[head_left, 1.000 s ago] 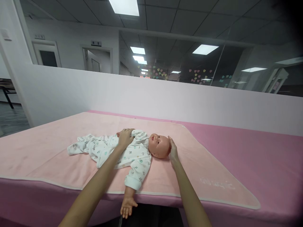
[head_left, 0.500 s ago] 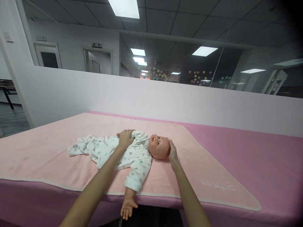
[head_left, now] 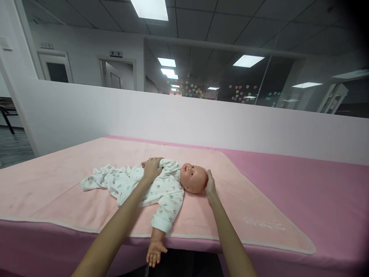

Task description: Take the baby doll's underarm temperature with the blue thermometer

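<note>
A baby doll (head_left: pixel 161 188) in white patterned clothes lies on its back, its head to the right and its legs to the left. My left hand (head_left: pixel 152 169) reaches across its body, closed over the sleeve of its far arm; the doll's small hand sticks out just past my wrist. My right hand (head_left: pixel 211 185) cups the crown of the doll's head (head_left: pixel 193 179), with the fingers partly hidden behind it. The doll's near arm (head_left: pixel 157 240) hangs over the front edge of the table.
Under the doll spreads a peach blanket (head_left: pixel 57 184) with a pale border, over a pink table cover (head_left: pixel 323 192). A low white wall (head_left: pixel 201 123) stands behind, topped by glass with heart stickers. A dark-legged bench (head_left: pixel 8 115) stands at far left.
The view has shifted very slightly. Both hands stay in the same places on the doll, and the doll lies as before.
</note>
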Demonstrator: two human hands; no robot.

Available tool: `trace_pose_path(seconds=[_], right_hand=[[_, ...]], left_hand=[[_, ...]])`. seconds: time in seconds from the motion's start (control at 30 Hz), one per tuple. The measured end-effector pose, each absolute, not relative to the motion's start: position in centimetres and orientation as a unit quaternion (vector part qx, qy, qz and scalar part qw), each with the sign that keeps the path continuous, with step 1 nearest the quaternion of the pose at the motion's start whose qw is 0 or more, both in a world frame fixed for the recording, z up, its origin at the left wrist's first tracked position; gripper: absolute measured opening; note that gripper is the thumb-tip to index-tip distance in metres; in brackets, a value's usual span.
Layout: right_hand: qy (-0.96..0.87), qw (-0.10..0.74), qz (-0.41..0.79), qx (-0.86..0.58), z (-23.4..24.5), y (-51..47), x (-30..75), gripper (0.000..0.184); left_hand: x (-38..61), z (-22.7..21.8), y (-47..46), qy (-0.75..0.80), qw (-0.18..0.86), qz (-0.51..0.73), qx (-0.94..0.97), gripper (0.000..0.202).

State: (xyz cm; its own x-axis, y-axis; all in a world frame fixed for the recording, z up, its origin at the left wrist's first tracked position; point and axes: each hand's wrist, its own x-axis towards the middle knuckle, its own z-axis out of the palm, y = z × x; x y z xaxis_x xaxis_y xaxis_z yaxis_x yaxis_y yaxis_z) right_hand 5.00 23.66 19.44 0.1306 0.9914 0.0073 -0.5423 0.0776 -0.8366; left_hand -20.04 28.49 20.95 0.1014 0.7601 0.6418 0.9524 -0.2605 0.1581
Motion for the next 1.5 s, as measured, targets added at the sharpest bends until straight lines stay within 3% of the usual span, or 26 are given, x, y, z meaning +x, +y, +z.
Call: trace_pose_path(seconds=[0.2, 0.4, 0.63, 0.83, 1.0, 1.17, 1.3, 1.5], right_hand=[[-0.302, 0.711, 0.485, -0.411, 19.7, 23.7, 5.3, 0.042], [-0.352, 0.663, 0.55, -0.367, 19.0, 24.1, 5.0, 0.048], [-0.362, 0.688, 0.488, -0.396, 19.3, 23.8, 5.3, 0.046], [-0.342, 0.66, 0.57, -0.351, 18.7, 24.3, 5.3, 0.054], [-0.336, 0.718, 0.473, -0.384, 18.4, 25.0, 5.3, 0.041], [-0.371, 0.703, 0.472, -0.381, 17.9, 25.4, 5.4, 0.042], [-0.365, 0.737, 0.405, -0.401, 17.6, 25.7, 5.5, 0.039], [-0.37, 0.723, 0.426, -0.4, 17.7, 25.4, 5.4, 0.045]], left_hand=[[-20.0, 21.0, 28.4, -0.596, 0.146, -0.316, -0.723, 0.042], [-19.9, 21.2, 28.1, -0.598, 0.139, -0.314, -0.724, 0.041], [-19.9, 21.3, 28.0, -0.603, 0.131, -0.31, -0.723, 0.042], [-19.9, 21.2, 28.2, -0.598, 0.133, -0.311, -0.726, 0.041], [-20.0, 21.2, 28.2, -0.597, 0.139, -0.313, -0.726, 0.042], [-19.9, 21.2, 28.1, -0.596, 0.142, -0.314, -0.725, 0.041], [-19.8, 21.4, 27.9, -0.608, 0.136, -0.311, -0.718, 0.042], [-19.8, 21.3, 27.9, -0.604, 0.138, -0.318, -0.717, 0.043]])
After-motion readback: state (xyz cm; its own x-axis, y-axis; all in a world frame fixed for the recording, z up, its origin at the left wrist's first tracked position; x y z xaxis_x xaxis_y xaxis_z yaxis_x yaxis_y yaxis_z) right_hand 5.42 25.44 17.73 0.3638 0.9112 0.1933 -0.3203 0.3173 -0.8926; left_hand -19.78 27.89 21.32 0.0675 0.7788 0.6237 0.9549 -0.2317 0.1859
